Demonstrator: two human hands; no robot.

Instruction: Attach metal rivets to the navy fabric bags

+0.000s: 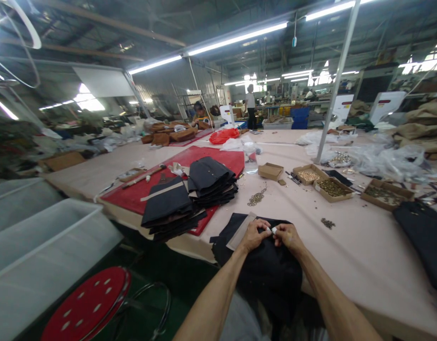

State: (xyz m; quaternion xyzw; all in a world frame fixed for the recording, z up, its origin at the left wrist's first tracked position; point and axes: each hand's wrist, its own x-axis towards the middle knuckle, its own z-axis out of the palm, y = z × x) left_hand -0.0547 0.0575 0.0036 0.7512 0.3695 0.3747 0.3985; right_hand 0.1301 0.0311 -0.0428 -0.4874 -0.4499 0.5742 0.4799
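A black fabric piece (pixel 275 265) with a beige strip (pixel 239 232) lies over the front edge of the table and hangs down toward my lap. My left hand (pixel 255 235) is closed, its thumb and fingers pinching the fabric near its upper edge. Close beside it, my right hand (pixel 288 237) is closed in a pinch as well, fingertips almost meeting those of the left. White wraps cover some fingertips. Whatever small part may sit between the right fingertips is too small to make out. Small metal rings (pixel 256 198) and a little heap of metal fittings (pixel 327 223) lie beyond my hands.
Stacked black fabric pieces (pixel 211 182) rest on a red sheet (pixel 133 199) at left. Cardboard boxes of metal fittings (pixel 334 188), a plastic bottle (pixel 251 163) and a metal pole (pixel 337 85) stand ahead. A red stool (pixel 88 303) and white bins (pixel 62 237) are left. People are farther back.
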